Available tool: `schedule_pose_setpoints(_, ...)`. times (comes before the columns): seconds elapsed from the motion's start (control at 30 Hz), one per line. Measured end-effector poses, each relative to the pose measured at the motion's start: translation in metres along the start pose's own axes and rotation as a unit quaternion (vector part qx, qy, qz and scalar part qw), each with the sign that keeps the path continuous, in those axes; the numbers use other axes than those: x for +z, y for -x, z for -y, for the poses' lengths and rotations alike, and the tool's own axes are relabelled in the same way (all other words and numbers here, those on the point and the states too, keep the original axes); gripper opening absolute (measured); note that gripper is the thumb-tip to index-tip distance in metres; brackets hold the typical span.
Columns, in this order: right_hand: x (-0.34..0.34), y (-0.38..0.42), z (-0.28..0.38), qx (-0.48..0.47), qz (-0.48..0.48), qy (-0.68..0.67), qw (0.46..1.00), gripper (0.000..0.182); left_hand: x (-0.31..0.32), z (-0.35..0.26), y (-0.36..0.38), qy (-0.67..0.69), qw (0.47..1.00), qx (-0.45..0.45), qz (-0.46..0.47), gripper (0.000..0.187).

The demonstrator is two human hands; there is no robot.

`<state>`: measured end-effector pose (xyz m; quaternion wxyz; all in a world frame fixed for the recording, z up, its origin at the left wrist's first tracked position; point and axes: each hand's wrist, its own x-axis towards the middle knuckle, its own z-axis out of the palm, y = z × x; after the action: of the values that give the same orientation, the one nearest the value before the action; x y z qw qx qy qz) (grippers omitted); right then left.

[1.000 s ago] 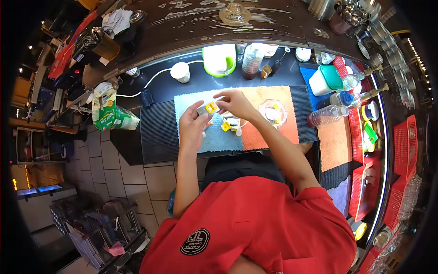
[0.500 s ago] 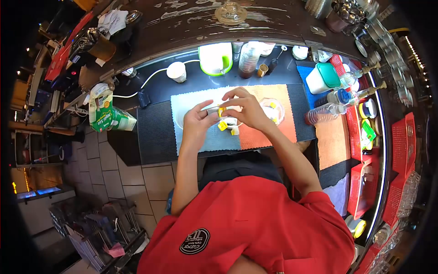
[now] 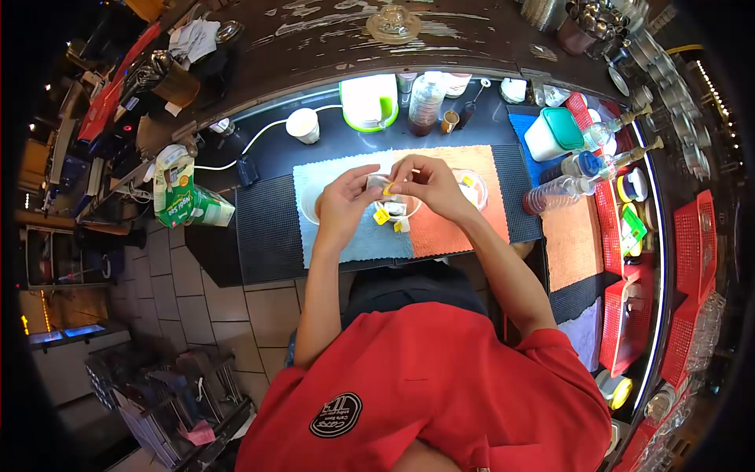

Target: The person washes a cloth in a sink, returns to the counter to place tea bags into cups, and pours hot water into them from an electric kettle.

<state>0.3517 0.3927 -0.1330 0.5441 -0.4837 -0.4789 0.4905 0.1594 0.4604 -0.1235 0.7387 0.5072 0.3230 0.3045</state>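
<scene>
Over the cloths, my left hand [image 3: 340,206] and my right hand [image 3: 431,187] meet with fingertips pinched on a small white tea bag [image 3: 377,182] that has a yellow tag. Just below my fingers is a clear cup [image 3: 412,211] holding white tea bags, with yellow tags [image 3: 381,216] hanging over its near side. To the right of my right hand, a second clear cup [image 3: 481,191] also contains white and yellow pieces. A pale round container [image 3: 309,203] sits on the left, partly hidden by my left hand.
A light blue cloth [image 3: 354,244] and an orange cloth [image 3: 460,240] cover the black mat. Behind stand a white cup [image 3: 303,126], a green-white box [image 3: 370,106] and a bottle [image 3: 425,102]. A green carton [image 3: 185,197] is left; a plastic bottle [image 3: 558,194] and red baskets [image 3: 625,322] are right.
My fingers have come closer together around the tea bag, and my right hand has curled in more. More of the clear cup below shows now.
</scene>
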Motion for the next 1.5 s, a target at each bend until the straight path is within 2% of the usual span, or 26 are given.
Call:
schedule_pose_setpoints(0.07, 0.0, -0.001, 0.0, -0.03, 0.001, -0.02, 0.999, 0.009, -0.002, -0.001, 0.0, 0.037, 0.999, -0.027, -0.001, 0.039)
schedule_pose_setpoints(0.2, 0.001, 0.002, 0.004, 0.004, -0.022, -0.033, 0.999, 0.007, -0.004, 0.008, 0.0, 0.204, 0.978, -0.04, 0.028, 0.042)
schedule_pose_setpoints(0.4, 0.006, 0.007, 0.013, 0.039, -0.043, -0.04, 0.997, 0.008, 0.004, 0.013, 0.004, 0.226, 0.973, -0.029, 0.018, 0.046)
schedule_pose_setpoints(0.53, 0.003, 0.01, 0.012, 0.042, -0.003, -0.025, 0.999, 0.013, 0.01, 0.014, 0.002, 0.294, 0.953, -0.072, 0.009, 0.051)
schedule_pose_setpoints(0.7, 0.001, 0.014, 0.013, 0.036, -0.006, -0.039, 0.999, 0.022, 0.021, 0.019, 0.007, 0.209, 0.977, -0.033, -0.022, 0.052)
schedule_pose_setpoints(0.9, 0.01, 0.017, 0.02, 0.029, -0.082, -0.122, 0.989, 0.03, 0.02, 0.02, 0.01, 0.246, 0.968, -0.046, -0.007, 0.045)
schedule_pose_setpoints(1.07, 0.014, 0.019, 0.016, 0.018, -0.083, -0.112, 0.99, 0.035, 0.025, 0.014, 0.012, 0.259, 0.957, -0.105, -0.075, 0.036)
schedule_pose_setpoints(1.23, 0.011, 0.021, 0.01, -0.018, -0.06, -0.01, 0.998, 0.038, 0.01, 0.026, 0.008, 0.249, 0.953, -0.17, -0.02, 0.034)
schedule_pose_setpoints(1.37, 0.01, 0.023, 0.012, -0.021, -0.052, -0.025, 0.998, 0.041, 0.024, 0.028, 0.008, 0.203, 0.969, -0.102, -0.094, 0.039)
schedule_pose_setpoints(1.5, 0.014, 0.024, 0.019, 0.015, -0.059, -0.068, 0.996, 0.04, 0.028, 0.03, 0.009, 0.131, 0.984, -0.071, -0.102, 0.04)
